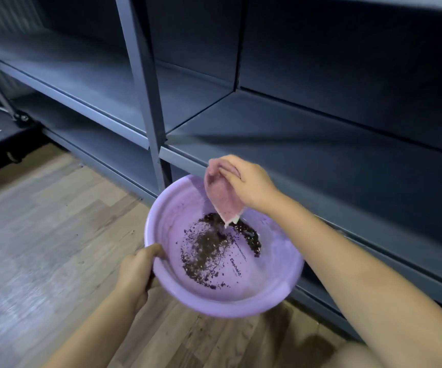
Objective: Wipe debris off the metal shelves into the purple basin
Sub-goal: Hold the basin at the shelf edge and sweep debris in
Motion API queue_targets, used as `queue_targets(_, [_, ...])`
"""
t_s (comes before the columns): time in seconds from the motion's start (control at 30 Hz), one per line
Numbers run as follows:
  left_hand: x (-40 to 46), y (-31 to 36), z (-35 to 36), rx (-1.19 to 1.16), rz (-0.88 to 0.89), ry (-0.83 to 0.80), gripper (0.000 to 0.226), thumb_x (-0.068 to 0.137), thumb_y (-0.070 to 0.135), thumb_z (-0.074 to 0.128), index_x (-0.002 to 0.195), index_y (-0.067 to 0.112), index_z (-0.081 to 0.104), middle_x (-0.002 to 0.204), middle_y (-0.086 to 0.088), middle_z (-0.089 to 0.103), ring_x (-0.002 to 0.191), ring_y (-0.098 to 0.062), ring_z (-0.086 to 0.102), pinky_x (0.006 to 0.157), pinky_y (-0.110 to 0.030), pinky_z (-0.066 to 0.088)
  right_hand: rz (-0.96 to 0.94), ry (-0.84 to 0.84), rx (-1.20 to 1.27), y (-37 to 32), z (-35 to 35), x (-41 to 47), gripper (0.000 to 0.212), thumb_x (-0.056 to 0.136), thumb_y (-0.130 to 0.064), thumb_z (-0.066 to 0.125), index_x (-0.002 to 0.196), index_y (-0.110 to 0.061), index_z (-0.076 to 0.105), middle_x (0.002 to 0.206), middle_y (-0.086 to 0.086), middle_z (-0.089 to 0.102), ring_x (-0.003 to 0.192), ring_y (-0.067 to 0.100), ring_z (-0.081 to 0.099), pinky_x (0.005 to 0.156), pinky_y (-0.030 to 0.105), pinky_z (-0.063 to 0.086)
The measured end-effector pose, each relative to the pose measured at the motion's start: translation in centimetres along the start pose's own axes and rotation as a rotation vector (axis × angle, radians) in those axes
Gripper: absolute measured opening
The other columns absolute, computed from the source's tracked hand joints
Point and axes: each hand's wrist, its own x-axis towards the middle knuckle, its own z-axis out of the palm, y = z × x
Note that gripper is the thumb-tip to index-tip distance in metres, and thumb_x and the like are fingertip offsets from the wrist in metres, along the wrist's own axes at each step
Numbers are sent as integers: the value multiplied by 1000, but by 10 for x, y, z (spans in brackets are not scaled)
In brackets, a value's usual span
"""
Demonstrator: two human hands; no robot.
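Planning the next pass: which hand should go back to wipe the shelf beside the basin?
The right hand. It already pinches the pink cloth over the purple basin, next to the metal shelf. The left hand grips the basin's rim and must keep holding it.

Head view, looking down, close over basin [161, 282], shelves [321, 160] beyond

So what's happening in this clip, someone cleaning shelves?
A person is clearing dirt from grey metal shelves. The left hand grips the rim of a purple basin held up beside the shelf edge. The right hand pinches a pink cloth that hangs down over the basin. Dark crumbly debris already lies in the basin's bottom.
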Motion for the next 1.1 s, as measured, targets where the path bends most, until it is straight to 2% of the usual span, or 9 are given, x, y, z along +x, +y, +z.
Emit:
queue_targets(0.13, [3,6,0,14,13,-7,4,76,-6,55,74,-4,59,54,-11,56,38,-19,51,41,-22,46,86,177,4,13,-34,16,26,99,-26,44,121,-29,57,116,-2,65,108,22,58,89,39,46])
queue_targets(0.27, [5,6,-3,13,-5,-17,2,76,-6,56,76,-6,58,51,-10,56,47,-23,51,50,-25,46,173,39,-169,31,-23,31,27,98,-28,38,120,-30,55,122,-4,61,112,22,55,88,32,43])
queue_targets(0.37, [7,9,-5,15,-21,-38,3,76,-6,55,75,-5,58,48,-8,56,38,-20,51,38,-22,44,61,-30,-253,24,6,38,23,96,-31,37,108,-35,56,114,-13,58,107,13,55,80,31,40])
queue_targets(0.47, [8,12,-5,10,-22,-58,6,77,-5,54,77,-6,59,49,-8,58,35,-18,53,36,-21,45,-4,-30,-145,-3,27,34,25,96,-21,42,93,-39,60,101,-20,59,93,2,49,75,26,35])
queue_targets(0.57, [7,12,-2,11,-8,-71,6,78,-5,53,76,-6,59,46,-7,58,34,-16,54,35,-21,45,-66,-94,-67,-18,42,20,31,94,-10,41,106,-28,63,106,-10,67,96,6,54,81,25,33])
queue_targets(0.7, [4,12,5,24,-13,-77,6,76,-5,53,76,-6,59,53,-11,58,37,-19,54,38,-24,48,-67,-21,-34,-20,24,-2,31,97,-17,44,124,-25,57,120,-5,64,111,19,57,85,27,38])
queue_targets(0.87, [1,9,23,33,-22,-127,43,47,14,61,85,-5,63,74,-19,58,69,-27,50,67,-39,41,-23,181,-113,1,-52,-21,29,99,-20,44,124,-25,57,123,-9,62,112,13,55,80,18,32])
queue_targets(1.0, [-5,4,36,54,-29,-153,15,69,2,58,82,-4,62,73,-18,61,56,-26,54,51,-27,49,183,156,-259,49,-84,-39,31,99,-22,42,127,-27,53,126,-2,60,115,22,54,87,30,41])
queue_targets(1.1, [-6,-4,43,42,-33,-187,22,75,-1,54,93,-6,64,84,-21,66,61,-28,59,47,-27,52,302,140,-283,69,-68,-55,31,100,-24,40,128,-28,51,132,-3,55,120,25,51,89,29,38])
